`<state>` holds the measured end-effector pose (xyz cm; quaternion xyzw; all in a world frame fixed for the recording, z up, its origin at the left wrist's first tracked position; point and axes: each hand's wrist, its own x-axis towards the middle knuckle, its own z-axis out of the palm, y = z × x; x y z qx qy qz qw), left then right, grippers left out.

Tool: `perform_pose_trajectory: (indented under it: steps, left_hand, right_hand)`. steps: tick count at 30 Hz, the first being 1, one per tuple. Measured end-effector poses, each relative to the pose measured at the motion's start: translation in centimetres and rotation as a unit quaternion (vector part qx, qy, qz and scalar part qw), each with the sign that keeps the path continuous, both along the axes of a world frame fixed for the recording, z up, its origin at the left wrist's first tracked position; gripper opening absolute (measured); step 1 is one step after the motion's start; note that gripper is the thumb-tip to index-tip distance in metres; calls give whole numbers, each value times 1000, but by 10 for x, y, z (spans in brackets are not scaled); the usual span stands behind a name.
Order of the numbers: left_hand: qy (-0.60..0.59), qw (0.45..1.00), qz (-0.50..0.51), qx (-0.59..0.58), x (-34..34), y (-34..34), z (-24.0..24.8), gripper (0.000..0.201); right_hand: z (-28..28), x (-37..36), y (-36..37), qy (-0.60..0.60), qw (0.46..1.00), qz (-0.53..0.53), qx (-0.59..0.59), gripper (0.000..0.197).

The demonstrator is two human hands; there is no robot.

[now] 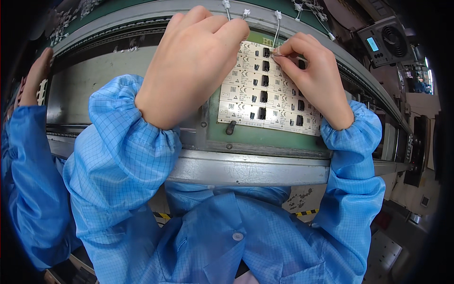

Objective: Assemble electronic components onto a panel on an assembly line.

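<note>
Spanning the view, the conveyor (246, 169) bears a green tray (265, 141), and on the tray lies the white panel (275, 101). The left hand (191, 59) curls over the panel's upper left — its fingertips are hidden, so whether they grip anything I cannot tell. Beside the panel's upper black parts (265, 81), the right hand (316, 66) pinches a wire (276, 34) — its far end bears a white plug (278, 15).
</note>
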<state>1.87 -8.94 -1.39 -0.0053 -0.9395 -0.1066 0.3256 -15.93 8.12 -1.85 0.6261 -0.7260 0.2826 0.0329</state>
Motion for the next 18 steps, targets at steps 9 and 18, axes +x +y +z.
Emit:
perform_pose_trajectory:
  steps: [9,18]
  left_hand:
    - [8,1000,-4,-12,0,-2,-8,15]
    - [32,999,8,-7,3,-1,-11,9]
  right_hand:
    - [-4,-1,0,35,999,3,-9,7]
    - [14,14,20,155,984,44,71,20]
